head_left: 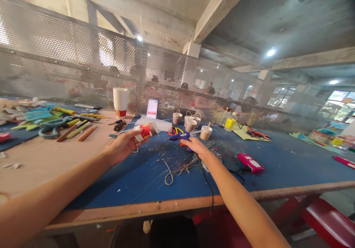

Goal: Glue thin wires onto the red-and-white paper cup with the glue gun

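My left hand [126, 144] is closed around a red and white paper cup [146, 131], which lies tilted on its side with one end turned to the right. In my right hand [195, 146] is a blue hot glue gun [179, 136], its nozzle pointing left toward the cup, with a gap between them. A black cord runs from the gun down over the table edge. Beneath my right hand lies a loose pile of thin wires and cord [188, 163]. Just behind it stand several small wrapped cups with handles [191, 122] and another wrapped cup [206, 132] with a stick in it.
A stack of paper cups [120, 100] stands back left, beside a propped phone [152, 108]. Scissors [52, 126] and several tools lie at left. A yellow-labelled bottle [230, 122] and a pink box [250, 163] are at right. Perforated metal screen [83, 63] closes the back.
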A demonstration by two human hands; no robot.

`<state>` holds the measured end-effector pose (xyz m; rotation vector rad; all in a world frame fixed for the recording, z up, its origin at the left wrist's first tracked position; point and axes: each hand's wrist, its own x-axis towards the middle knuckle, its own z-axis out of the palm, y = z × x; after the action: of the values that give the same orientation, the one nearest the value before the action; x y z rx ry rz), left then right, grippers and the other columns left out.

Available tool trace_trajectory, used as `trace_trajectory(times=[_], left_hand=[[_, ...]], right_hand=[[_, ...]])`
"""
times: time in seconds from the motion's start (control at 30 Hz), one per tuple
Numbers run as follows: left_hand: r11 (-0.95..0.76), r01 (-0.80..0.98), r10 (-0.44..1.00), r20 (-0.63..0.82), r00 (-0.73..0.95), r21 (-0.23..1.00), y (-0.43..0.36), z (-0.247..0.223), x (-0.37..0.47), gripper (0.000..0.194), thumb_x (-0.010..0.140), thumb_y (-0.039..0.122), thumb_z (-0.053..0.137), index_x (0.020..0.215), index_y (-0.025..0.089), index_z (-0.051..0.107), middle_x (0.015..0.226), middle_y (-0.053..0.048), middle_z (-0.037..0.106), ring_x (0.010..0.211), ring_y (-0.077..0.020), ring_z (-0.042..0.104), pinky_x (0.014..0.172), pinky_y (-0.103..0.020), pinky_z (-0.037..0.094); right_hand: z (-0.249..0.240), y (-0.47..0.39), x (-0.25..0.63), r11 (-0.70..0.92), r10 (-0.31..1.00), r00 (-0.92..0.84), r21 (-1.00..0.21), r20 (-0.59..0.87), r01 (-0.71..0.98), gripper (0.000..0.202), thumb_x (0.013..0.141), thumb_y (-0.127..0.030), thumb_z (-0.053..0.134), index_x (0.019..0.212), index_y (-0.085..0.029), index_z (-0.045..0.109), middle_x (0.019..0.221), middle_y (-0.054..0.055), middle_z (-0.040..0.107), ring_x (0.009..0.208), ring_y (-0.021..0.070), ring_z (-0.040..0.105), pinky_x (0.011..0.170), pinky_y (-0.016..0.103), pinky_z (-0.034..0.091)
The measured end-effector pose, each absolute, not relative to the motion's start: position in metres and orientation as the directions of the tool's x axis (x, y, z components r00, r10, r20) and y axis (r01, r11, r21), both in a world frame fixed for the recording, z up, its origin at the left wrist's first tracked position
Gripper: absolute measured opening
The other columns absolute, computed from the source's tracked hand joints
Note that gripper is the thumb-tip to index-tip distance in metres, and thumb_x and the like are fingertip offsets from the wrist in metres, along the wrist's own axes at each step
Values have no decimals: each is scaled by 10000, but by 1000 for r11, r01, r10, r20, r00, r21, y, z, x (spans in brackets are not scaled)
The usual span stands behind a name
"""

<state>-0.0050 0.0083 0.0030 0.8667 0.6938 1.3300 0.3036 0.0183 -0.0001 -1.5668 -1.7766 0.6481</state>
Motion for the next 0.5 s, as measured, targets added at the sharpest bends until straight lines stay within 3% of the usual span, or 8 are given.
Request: trace_trajectory(times=[0.17, 0.23, 0.3, 0.4, 0.5], left_hand=[[24, -533, 990, 52, 127, 846, 6, 5, -3, 294, 857, 87, 710, 1150, 102, 725, 1054, -96, 812, 859, -176, 764, 850, -320, 648], [26, -538, 991, 50, 126, 843, 7, 5, -2, 284, 848, 80, 721, 1131, 102, 727, 1037, -95, 814, 850, -175, 765, 840, -311, 649], [30, -539, 991, 47, 128, 841, 7, 4, -2, 249, 838, 77, 732, 1086, 100, 736, 1017, -98, 817, 855, -181, 767, 842, -306, 648], [41, -529, 988, 43, 146, 847, 7, 2, -1, 201, 813, 69, 753, 1013, 86, 749, 1003, -118, 818, 870, -195, 769, 863, -302, 641], [43, -507, 984, 52, 172, 861, 6, 0, 1, 183, 792, 61, 772, 974, 74, 762, 1029, -141, 815, 889, -205, 766, 888, -305, 631]], right_hand=[[-4, 20, 315, 88, 983, 14, -535, 184, 840, 517, 846, -551, 712, 497, -196, 572, 481, -8, 546, 555, 183, 599, 560, 258, 433], [-4, 16, 314, 67, 971, 48, -459, 233, 886, 502, 848, -575, 713, 544, -196, 586, 595, 48, 630, 669, 231, 651, 628, 298, 466], [-1, 9, 307, 85, 929, 53, -352, 365, 932, 394, 864, -532, 729, 706, -176, 661, 819, 115, 708, 840, 272, 682, 730, 341, 494], [8, -6, 287, 255, 766, -114, -136, 633, 957, 222, 898, -343, 745, 1014, -161, 693, 1022, 120, 704, 987, 262, 669, 879, 374, 496], [18, -20, 261, 572, 609, -363, -73, 705, 817, 211, 949, -219, 679, 1159, -207, 658, 979, 50, 683, 960, 201, 653, 906, 325, 501]])
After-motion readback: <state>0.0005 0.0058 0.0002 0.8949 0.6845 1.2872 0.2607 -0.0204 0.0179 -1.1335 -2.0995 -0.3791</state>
